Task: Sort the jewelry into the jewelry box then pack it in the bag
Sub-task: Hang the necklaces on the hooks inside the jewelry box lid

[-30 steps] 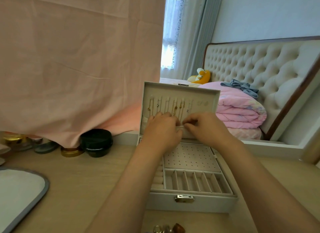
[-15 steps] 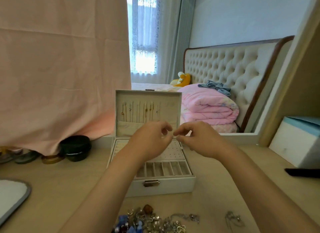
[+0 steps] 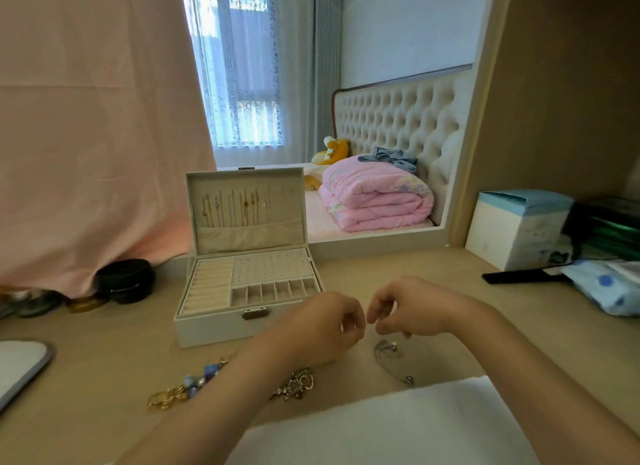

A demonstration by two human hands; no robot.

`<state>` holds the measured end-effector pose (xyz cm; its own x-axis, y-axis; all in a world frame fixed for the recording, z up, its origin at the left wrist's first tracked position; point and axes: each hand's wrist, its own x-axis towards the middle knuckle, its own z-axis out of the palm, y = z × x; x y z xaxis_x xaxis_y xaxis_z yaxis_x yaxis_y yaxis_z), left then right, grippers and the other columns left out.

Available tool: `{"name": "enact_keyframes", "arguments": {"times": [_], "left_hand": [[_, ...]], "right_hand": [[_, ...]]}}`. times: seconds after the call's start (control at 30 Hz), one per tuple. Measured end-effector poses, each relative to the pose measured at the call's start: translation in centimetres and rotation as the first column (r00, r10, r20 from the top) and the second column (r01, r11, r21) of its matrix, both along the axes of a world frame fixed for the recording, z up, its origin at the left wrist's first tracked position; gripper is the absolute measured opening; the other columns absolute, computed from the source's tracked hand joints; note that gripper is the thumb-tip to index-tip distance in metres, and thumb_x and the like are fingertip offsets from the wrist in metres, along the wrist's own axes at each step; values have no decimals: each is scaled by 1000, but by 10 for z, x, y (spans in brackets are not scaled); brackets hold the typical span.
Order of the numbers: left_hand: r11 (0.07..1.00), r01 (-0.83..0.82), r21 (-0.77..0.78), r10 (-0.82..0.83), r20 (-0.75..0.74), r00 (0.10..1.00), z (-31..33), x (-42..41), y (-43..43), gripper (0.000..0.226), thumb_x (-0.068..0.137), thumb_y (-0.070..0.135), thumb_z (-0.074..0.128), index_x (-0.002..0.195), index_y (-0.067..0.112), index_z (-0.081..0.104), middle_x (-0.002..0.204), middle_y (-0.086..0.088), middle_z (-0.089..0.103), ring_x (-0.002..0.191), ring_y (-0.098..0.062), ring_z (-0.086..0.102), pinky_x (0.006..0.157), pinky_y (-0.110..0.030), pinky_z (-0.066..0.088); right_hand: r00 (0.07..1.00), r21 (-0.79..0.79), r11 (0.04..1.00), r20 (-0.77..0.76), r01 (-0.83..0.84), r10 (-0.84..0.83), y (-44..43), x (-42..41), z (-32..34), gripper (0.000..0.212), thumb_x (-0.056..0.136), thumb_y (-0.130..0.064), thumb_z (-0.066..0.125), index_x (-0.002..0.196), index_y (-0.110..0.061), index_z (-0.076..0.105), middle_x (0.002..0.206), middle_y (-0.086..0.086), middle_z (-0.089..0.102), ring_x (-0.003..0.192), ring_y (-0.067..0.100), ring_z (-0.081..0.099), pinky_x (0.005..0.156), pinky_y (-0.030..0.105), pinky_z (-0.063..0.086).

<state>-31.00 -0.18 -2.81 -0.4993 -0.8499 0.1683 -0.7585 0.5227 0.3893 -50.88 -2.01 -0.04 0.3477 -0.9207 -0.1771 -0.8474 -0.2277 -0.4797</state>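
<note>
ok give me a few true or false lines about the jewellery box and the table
1. The white rectangular jewellery box has its lid raised. True.
2. Thin chain necklaces hang inside that lid. True.
3. The loose silver chain lies inside the box. False: it lies on the pale wooden tabletop, near the right hand.
4. The heap of gold and blue jewellery sits behind the box. False: it lies in front of it.
5. A round black container sits left of the box. True.
</note>
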Motion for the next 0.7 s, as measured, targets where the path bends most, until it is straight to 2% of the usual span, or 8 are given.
{"name": "enact_keyframes", "arguments": {"times": [0.13, 0.23, 0.33, 0.5, 0.6, 0.7], "left_hand": [[999, -22, -25, 23, 33, 999, -16, -21, 4, 17, 92, 41, 64, 104, 28, 68, 95, 10, 62, 83, -9, 55, 75, -28, 49], [997, -32, -68, 36, 52, 998, -24, -29, 4, 22, 92, 43, 63, 107, 27, 67, 97, 8, 61, 88, -10, 54, 79, -29, 48], [994, -36, -103, 44, 75, 996, -30, -33, 3, 22, 91, 44, 64, 106, 29, 69, 98, 8, 61, 91, -11, 52, 79, -29, 46], [994, -56, -89, 60, 33, 998, -33, -31, 0, 19, 91, 43, 66, 104, 31, 71, 95, 12, 58, 91, -7, 49, 81, -27, 46], [995, -76, -61, 73, -42, 996, -35, -28, 2, 21, 90, 43, 67, 107, 30, 69, 95, 14, 59, 88, -5, 51, 77, -23, 44], [988, -140, 64, 152, -257, 954, -32, -29, 4, 16, 89, 35, 70, 103, 28, 67, 98, 12, 68, 90, -4, 61, 78, -21, 47]], "right_hand": [[998, 35, 998, -19, 59, -59, 11, -14, -11, 12, 85, -28, 79, 95, -29, 73, 89, -9, 64, 69, 7, 60, 58, 18, 49], [992, -24, 997, -100, 74, -76, 13, -18, -21, 11, 83, -32, 79, 91, -33, 73, 86, -13, 61, 77, 5, 60, 62, 19, 44], [992, -17, 997, -93, 81, -82, 11, -20, -26, 8, 84, -33, 78, 91, -33, 74, 91, -14, 64, 85, 7, 62, 67, 23, 48], [995, 5, 999, -89, 39, -39, 5, -22, -32, 4, 88, -34, 73, 84, -35, 72, 92, -14, 67, 90, 9, 63, 80, 30, 55], [999, -25, 999, 50, 23, -22, 4, -21, -33, 10, 92, -33, 66, 83, -32, 70, 91, -13, 69, 82, 4, 63, 73, 27, 52], [949, -31, 999, 316, 28, -17, 6, -12, -29, 9, 95, -23, 65, 86, -23, 68, 79, -9, 68, 55, 3, 57, 56, 21, 46]]}}
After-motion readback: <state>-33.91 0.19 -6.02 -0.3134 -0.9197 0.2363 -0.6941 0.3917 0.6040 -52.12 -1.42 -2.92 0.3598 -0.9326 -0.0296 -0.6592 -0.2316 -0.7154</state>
